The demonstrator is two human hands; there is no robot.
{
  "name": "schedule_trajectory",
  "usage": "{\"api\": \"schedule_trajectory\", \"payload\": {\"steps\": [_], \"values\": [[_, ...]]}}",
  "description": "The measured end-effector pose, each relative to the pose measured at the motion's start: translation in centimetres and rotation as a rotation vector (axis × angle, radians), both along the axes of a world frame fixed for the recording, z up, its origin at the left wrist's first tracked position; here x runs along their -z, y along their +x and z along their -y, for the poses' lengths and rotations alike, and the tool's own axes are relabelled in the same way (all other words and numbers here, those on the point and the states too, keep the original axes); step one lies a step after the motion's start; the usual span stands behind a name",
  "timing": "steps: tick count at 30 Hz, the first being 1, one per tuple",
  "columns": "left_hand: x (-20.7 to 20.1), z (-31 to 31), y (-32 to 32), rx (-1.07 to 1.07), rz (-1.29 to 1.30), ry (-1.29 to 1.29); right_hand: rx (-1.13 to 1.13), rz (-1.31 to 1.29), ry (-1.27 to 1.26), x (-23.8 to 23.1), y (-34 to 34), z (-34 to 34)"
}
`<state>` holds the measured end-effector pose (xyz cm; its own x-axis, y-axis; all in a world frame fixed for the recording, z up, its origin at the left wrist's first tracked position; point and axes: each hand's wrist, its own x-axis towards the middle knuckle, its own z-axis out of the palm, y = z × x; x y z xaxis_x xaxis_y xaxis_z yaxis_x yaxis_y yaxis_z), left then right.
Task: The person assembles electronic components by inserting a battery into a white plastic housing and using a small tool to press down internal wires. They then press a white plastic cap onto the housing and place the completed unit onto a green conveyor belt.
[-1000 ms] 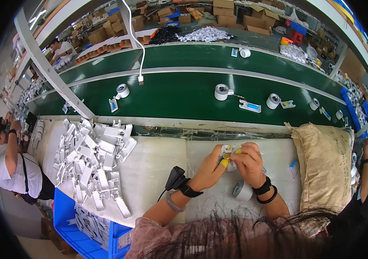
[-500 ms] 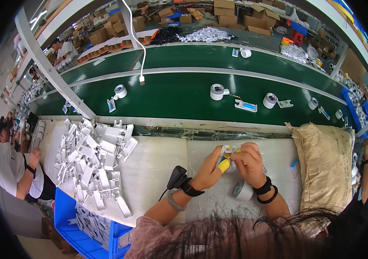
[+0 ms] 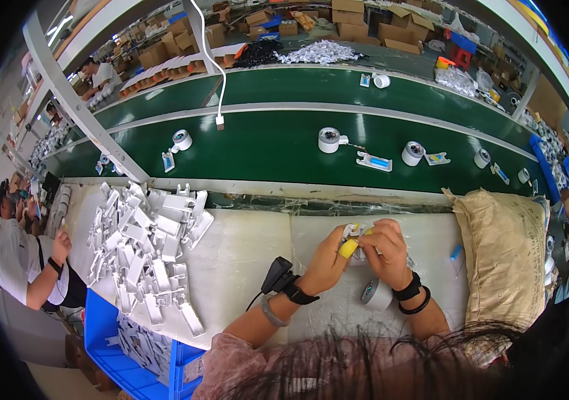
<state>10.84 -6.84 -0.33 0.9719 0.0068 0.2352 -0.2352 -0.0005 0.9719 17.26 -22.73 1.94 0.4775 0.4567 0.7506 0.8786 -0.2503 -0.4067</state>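
Both my hands are together above the padded bench. My left hand (image 3: 324, 263) grips a small white plastic piece (image 3: 351, 231); yellow covers show on fingertips around it. From the other side, my right hand (image 3: 386, 252) pinches at the same piece with bent fingers, which hide most of it. Under my right wrist lies a round white housing (image 3: 379, 295) with a dark face, tilted on its side. Farther right on the bench rests a small blue cylinder (image 3: 456, 253) with a thin wire.
Left of my hands, white plastic trays (image 3: 141, 247) lie heaped, above a blue bin (image 3: 101, 333) of similar parts. A brown sack (image 3: 501, 260) stands at right. Beyond, a green conveyor (image 3: 251, 157) carries round housings (image 3: 329, 140) wired to trays. A white cable (image 3: 221, 100) hangs down. Co-workers sit left and right.
The housings and trays on the near conveyor have shifted slightly left. My hands stay in place, with small finger movements at the white piece. The left co-worker's hand has shifted right.
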Motion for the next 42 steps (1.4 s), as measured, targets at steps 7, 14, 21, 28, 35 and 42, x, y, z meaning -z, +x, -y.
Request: {"api": "schedule_trajectory", "payload": {"steps": [7,14,21,28,35,42], "values": [[0.1,-0.2,0.4,-0.088,0.075,0.095,0.002,0.001,-0.046,-0.2,-0.2,-0.4],[0.7,-2.3,1.6,-0.099,-0.189,-0.104,-0.009,-0.176,-0.047,-0.3,0.4,0.0],[2.7,-9.8,4.4,-0.324,0.058,-0.530,0.057,-0.227,-0.031,-1.4,1.8,2.2],[0.4,-2.7,1.8,0.233,-0.281,0.160,-0.027,-0.424,-0.376,-1.3,3.3,4.5],[0.7,6.1,-3.0,0.400,0.192,0.888,0.023,-0.408,-0.418,-1.4,3.3,4.9],[1.3,2.1,0.2,0.210,-0.209,0.202,0.013,-0.459,-0.387,-1.3,3.3,4.9]]}}
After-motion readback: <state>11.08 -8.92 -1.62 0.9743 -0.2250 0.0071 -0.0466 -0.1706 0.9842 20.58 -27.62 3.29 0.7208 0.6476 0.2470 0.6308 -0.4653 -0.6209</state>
